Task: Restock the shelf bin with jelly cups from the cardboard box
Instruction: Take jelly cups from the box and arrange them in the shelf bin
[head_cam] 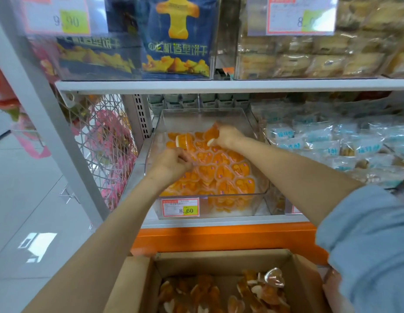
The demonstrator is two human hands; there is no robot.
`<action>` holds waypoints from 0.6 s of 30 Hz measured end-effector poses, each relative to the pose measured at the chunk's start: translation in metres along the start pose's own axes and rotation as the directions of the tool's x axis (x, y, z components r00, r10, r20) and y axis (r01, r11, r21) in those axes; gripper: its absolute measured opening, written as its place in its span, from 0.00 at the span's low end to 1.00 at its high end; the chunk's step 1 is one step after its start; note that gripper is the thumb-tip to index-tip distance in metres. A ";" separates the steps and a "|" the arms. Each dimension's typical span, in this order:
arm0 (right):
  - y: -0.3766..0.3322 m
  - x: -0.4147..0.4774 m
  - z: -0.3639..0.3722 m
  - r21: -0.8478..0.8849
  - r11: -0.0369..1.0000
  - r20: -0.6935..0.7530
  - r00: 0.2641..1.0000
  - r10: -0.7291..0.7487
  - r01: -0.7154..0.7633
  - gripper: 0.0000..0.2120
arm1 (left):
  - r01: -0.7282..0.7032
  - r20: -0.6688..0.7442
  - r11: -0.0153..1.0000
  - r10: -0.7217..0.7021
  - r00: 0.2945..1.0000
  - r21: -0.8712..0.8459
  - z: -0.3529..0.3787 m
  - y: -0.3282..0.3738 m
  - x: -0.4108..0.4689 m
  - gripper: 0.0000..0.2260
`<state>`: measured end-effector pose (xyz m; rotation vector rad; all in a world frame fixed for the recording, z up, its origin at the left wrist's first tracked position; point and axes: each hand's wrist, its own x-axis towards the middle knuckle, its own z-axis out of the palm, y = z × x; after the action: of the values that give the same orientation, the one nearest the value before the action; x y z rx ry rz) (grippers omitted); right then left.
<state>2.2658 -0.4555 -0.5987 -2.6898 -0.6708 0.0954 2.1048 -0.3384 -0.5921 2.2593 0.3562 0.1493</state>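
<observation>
The single head-worn wide-angle view looks forward and down from close in front of the shelf bin (196, 118), which fills the middle, with the cardboard box (131, 281) directly below it at the bottom edge.

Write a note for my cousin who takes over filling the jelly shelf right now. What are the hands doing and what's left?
The right hand grips jelly cups over the back of the shelf bin.
The left hand has its fingers curled low over the bin; whether it pinches a cup is unclear.
Done: a layer of stocked cups covers the bin's front and middle, while the back is bare.
Left: set the held cups down, then bring up the box cups from the cardboard box below the shelf.
</observation>
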 end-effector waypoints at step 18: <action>0.003 -0.097 -0.017 0.126 0.788 -0.239 0.789 -0.565 0.603 0.21 | 0.203 0.277 0.668 0.005 0.961 -0.716 0.009 0.012 -0.014 0.07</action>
<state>2.1842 -0.5085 -0.5865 -2.1471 -1.3253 -0.2440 2.0961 -0.3560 -0.5888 1.4069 0.2179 -0.0600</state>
